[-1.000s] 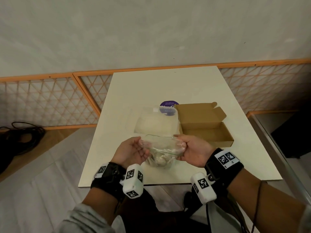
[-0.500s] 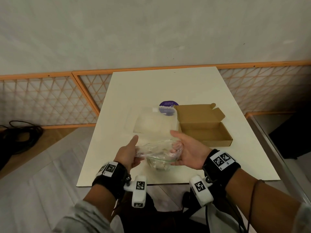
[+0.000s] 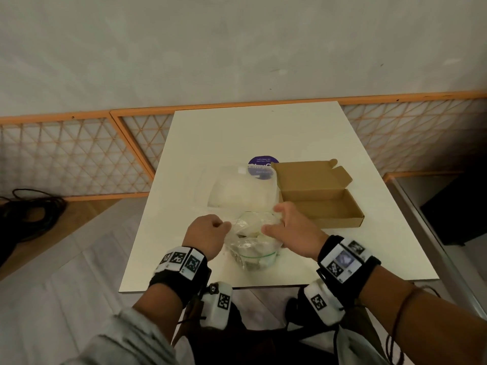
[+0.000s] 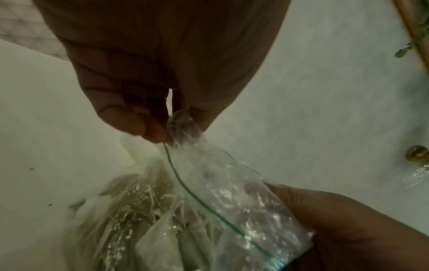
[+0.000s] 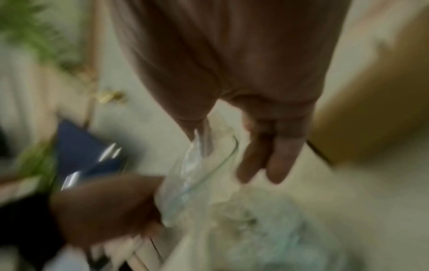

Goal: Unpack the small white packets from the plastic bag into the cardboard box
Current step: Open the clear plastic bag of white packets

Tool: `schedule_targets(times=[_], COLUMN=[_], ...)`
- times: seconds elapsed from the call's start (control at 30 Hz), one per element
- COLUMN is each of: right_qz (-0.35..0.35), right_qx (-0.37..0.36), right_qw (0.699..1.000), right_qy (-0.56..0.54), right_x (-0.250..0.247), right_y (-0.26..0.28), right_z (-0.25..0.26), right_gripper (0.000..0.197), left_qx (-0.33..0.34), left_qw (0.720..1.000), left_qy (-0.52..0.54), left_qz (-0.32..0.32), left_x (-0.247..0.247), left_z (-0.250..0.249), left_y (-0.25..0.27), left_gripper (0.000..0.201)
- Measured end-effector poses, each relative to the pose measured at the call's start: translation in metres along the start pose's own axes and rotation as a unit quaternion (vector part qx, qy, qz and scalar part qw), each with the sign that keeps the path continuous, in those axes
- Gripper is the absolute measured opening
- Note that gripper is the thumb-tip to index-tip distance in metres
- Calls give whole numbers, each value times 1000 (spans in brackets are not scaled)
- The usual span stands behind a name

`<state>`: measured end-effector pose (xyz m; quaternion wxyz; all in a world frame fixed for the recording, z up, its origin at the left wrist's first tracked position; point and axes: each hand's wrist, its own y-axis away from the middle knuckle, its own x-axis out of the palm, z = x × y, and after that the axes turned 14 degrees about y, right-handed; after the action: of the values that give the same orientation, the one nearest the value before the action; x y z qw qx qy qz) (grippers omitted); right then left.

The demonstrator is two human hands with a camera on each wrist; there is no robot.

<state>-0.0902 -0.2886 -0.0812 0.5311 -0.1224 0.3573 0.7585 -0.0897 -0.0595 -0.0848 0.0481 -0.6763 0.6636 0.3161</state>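
Clear plastic zip bag with a green seal line sits at the near-middle of the white rectangular counter, bottom on the surface, mouth raised toward the person, both hands on it. Left hand has fingers curled, thumb and fingertips pinching the left end of the bag's top edge right where the green line starts. Right hand holds the opposite side of the bag mouth; thumb pressed on the plastic, other fingers only loosely bent and pointing down past the rim; right wrist view is badly blurred, so exact contact of those fingers can't be told. Small white packets are bunched inside the bag, in its lower part, none out. Open brown cardboard box with lid flipped back lies just right of the bag, near the right hand, apart from it. Clear plastic clamshell container lies behind the bag, touching or almost touching the box's left side. Round purple sticker or disc with white text lies partly under the container's far corner. Orange-framed lattice panels run behind the counter. Black cables lie coiled on the floor far left.
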Motion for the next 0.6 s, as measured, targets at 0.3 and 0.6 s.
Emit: schedule_targets(times=[0.3,0.6], right_qz=[-67,64], right_qx=[-123,145], right_qw=[846,958], right_qy=[514,-239], right_x=[6,3], right_y=[21,-10], right_z=[9,1], right_gripper=[33,18], left_qx=[-195,-292], left_qw=[878,768], left_qy=[435,569], left_qz=[33,-1], left_x=[7,14], left_z=[-3,5], left_y=[8,5], left_gripper=[19,24])
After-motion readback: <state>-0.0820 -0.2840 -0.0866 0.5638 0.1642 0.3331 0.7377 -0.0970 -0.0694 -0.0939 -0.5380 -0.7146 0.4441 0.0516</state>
